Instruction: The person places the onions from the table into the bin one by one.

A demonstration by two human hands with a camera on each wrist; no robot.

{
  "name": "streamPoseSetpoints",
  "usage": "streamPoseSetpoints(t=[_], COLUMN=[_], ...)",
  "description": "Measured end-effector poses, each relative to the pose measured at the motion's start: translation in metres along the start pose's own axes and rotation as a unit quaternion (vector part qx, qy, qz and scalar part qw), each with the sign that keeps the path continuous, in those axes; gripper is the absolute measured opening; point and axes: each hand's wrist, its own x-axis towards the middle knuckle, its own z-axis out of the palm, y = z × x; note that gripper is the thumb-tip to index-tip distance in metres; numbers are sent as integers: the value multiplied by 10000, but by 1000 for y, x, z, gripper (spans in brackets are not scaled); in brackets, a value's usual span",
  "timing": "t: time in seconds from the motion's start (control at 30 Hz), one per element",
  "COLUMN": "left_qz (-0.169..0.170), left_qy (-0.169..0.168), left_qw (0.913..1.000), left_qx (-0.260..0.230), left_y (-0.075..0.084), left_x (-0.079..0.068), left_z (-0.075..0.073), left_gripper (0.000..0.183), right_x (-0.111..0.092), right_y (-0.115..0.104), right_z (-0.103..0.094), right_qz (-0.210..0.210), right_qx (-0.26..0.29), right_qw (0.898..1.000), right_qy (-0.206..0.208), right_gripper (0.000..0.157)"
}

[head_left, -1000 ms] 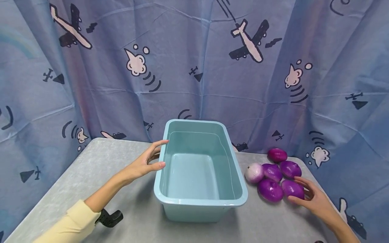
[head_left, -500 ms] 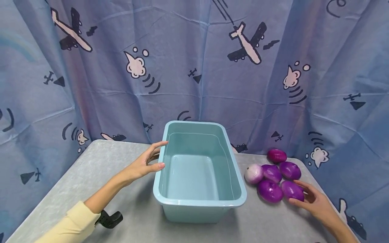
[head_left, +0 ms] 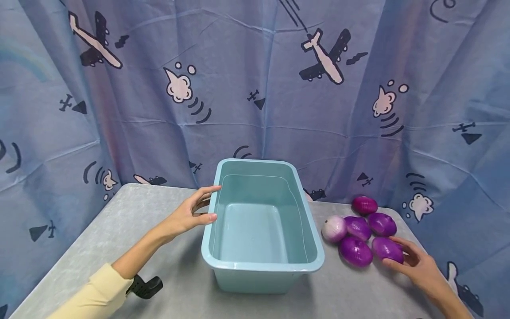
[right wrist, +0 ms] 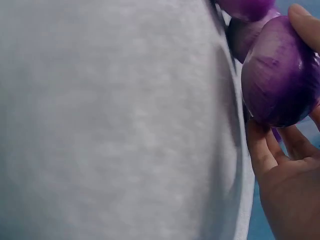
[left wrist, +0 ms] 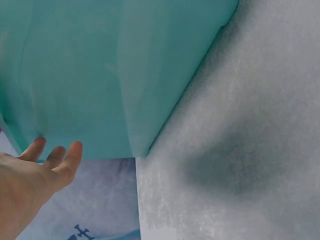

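Head view: six glossy, rounded onions [head_left: 357,228], five purple and one paler, are sitting right of one pale-teal rectangular plastic basin [head_left: 263,266]. The left hand [head_left: 186,219] is touching its rim, thumb and fingers widely parted. Left wrist view: further fingers [left wrist: 73,159] are showing outside the basin wall. Right wrist view: the right hand [right wrist: 292,192] is holding the nearest-right purple onion [right wrist: 280,75], fingertips showing beneath.

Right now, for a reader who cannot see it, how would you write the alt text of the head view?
A person's right hand holds a purple onion, beside five other onions on a grey table. The left hand is at the left side of a pale teal tub in the middle. A blue curtain printed with airplanes hangs behind.
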Motion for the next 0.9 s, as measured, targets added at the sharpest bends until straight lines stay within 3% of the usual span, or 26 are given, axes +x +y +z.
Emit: streamPoseSetpoints(t=[0.27,0.47,0.7,0.9], left_qz=[-145,-250,-273,-165], left_qy=[43,181,236,221], left_qw=[9999,9994,9993,9996], left_qx=[38,145,116,-36], left_y=[6,5,1,-2], left_x=[1,4,13,19], left_z=[-3,-6,-8,-11], left_gripper=[72,64,65,65], right_x=[-3,-3,-2,1], right_y=[-9,-22,-39,-54], right_z=[-16,-19,-20,-18], right_qz=[-19,-549,-874,-1466], right_qx=[119,387,395,586], right_qw=[9993,9959,9937,9857], right_qy=[354,599,573,597], right_gripper=[92,75,69,66])
